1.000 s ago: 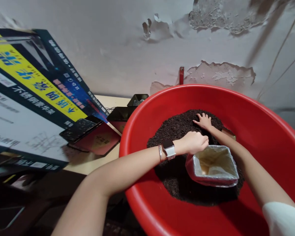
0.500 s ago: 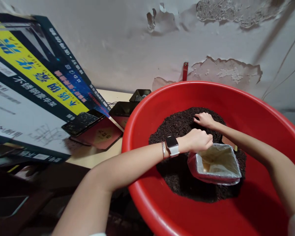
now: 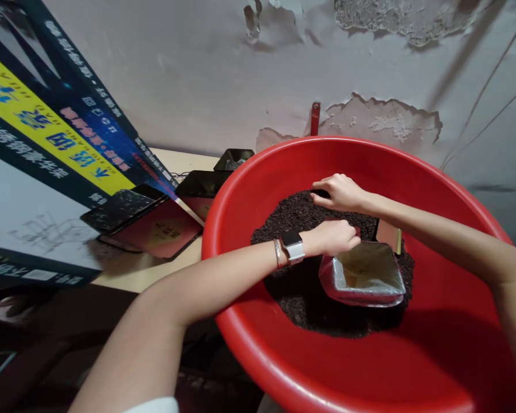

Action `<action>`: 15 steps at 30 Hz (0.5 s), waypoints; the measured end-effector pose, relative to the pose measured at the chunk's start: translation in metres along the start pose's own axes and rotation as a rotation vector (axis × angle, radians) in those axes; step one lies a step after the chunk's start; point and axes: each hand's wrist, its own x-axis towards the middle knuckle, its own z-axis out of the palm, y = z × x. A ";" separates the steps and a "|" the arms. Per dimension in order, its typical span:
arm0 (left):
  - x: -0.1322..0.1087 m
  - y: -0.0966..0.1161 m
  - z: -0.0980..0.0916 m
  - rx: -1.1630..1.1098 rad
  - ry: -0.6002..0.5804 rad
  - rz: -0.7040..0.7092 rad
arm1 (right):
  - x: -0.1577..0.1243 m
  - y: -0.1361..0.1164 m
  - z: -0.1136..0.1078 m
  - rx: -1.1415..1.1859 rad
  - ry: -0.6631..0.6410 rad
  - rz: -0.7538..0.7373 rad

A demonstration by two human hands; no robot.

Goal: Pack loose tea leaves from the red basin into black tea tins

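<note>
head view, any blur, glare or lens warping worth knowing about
Head view: the wide lens bows the red basin rim and stretches the printed box at left; box lettering is soft, the foil-lined bag sharp; sheen on the basin wall, no harsh glare; lower-left corner lies in deep shadow.

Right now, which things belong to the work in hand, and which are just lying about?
In use: left hand gripping the rim of the open bag; right hand cupped on the dark granules; red basin holding both.
Lying about: printed carton, dark red boxes and black tins on the table at the left.
</note>
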 end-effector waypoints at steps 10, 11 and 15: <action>0.005 -0.005 0.000 0.038 0.006 -0.017 | -0.078 -0.003 -0.058 0.016 0.157 0.041; 0.005 -0.008 0.001 -0.002 0.012 -0.037 | -0.087 -0.005 -0.055 0.026 0.156 0.039; 0.009 -0.023 0.006 -0.204 0.040 -0.213 | -0.118 -0.017 -0.030 0.069 0.121 -0.004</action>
